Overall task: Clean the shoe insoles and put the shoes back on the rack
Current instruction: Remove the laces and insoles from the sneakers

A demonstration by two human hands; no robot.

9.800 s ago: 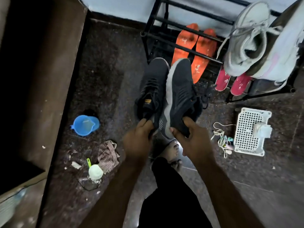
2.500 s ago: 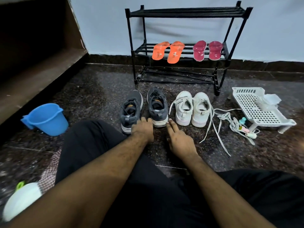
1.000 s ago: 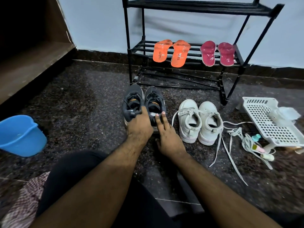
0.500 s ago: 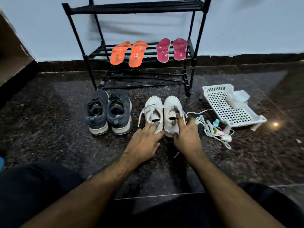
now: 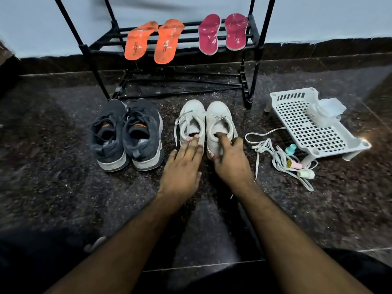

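Observation:
Two white sneakers stand side by side on the dark floor, toes toward the rack. My left hand (image 5: 184, 164) lies with straight fingers on the heel of the left white sneaker (image 5: 191, 122). My right hand (image 5: 230, 158) grips the heel of the right white sneaker (image 5: 218, 122), a finger hooked inside its opening and the thumb on the outside. A pair of dark grey sneakers (image 5: 127, 132) stands to their left. On the black rack (image 5: 253, 37), two orange insoles (image 5: 153, 41) and two pink insoles (image 5: 222, 32) lie on the middle shelf.
A white perforated plastic tray (image 5: 307, 128) lies on the floor at the right with a clear wrapper on it. Loose white laces (image 5: 273, 153) and small pastel items lie beside it. My dark-clad legs fill the bottom of the view.
My hands left the grey sneakers and moved right to the white pair. Since half a second ago my right finger has hooked into the right white sneaker; the view has come closer.

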